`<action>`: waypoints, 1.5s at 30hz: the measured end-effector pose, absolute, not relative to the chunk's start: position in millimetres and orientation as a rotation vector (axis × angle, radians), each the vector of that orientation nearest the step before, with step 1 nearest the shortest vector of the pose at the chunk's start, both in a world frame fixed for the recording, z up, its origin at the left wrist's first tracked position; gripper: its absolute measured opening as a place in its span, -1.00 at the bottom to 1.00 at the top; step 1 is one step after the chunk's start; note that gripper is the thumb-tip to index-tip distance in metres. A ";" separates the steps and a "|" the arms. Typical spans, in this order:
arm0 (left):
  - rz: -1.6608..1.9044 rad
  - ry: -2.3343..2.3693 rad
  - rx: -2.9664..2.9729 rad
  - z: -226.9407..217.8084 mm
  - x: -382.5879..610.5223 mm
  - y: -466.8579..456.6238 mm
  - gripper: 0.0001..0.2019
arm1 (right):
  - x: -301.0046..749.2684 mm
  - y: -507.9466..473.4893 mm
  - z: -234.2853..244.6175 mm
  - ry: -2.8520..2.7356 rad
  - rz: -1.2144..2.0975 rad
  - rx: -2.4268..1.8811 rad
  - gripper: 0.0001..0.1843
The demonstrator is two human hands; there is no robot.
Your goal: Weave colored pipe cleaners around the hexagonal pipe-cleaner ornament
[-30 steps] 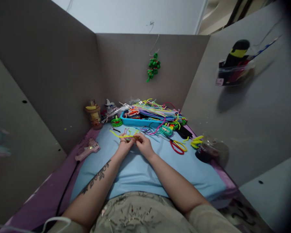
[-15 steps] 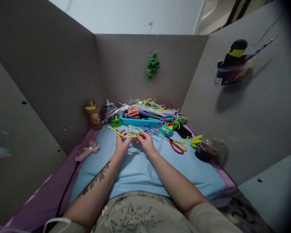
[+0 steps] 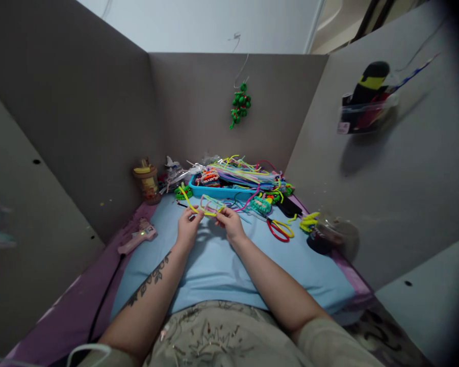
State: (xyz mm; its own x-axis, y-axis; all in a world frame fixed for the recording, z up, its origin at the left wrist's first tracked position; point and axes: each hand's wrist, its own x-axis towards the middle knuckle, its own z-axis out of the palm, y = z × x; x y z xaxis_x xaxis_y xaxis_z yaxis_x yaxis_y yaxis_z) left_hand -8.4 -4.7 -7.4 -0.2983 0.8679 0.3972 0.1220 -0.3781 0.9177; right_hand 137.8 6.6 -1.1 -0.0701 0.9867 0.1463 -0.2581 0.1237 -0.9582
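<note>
Between the two sets of fingertips, a small bundle of pipe cleaners (image 3: 209, 205), yellow with paler strands, was held just above the light blue mat (image 3: 229, 270). The left hand (image 3: 187, 227) pinched its left end and the right hand (image 3: 229, 224) was closed on its right end, with a yellow tail poking out toward ten o'clock. The stems looked mid-bend, partly looped. Any further bend would call for a firm pinch at each end. From the hands, a blue tray (image 3: 214, 193) heaped with pipe cleaners lay at twelve o'clock, scissors (image 3: 279, 229) at three, and a pink glue gun (image 3: 137, 237) at nine.
</note>
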 end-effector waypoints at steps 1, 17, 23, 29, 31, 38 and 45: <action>1.743 1.296 1.409 -6.6 -9.3 -5.1 -0.73 | 138.3 6.2 -0.6 -1.163 1.292 -0.886 -0.73; 1.619 1.080 1.141 -2.3 -3.6 -7.9 -0.60 | 145.9 8.2 -2.2 -1.341 1.287 -0.901 -0.70; 1.596 1.055 1.095 -0.4 -2.2 -10.8 -0.56 | 146.3 14.0 -9.1 -1.401 1.224 -0.943 -0.76; 1.530 1.106 1.164 0.0 0.2 -11.6 -0.60 | 150.0 20.4 -15.2 -1.386 1.171 -0.943 -0.76; 1.533 1.119 1.149 -1.5 -0.7 -10.6 -0.58 | 150.3 18.5 -13.5 -1.397 1.194 -0.924 -0.74; 1.537 1.070 0.979 -5.3 -6.4 -6.6 -0.51 | 146.4 11.3 -6.0 -1.428 1.234 -0.787 -0.76; 1.526 1.054 0.986 -6.0 -6.7 -3.2 -0.50 | 146.8 10.6 -5.0 -1.374 1.246 -0.858 -0.72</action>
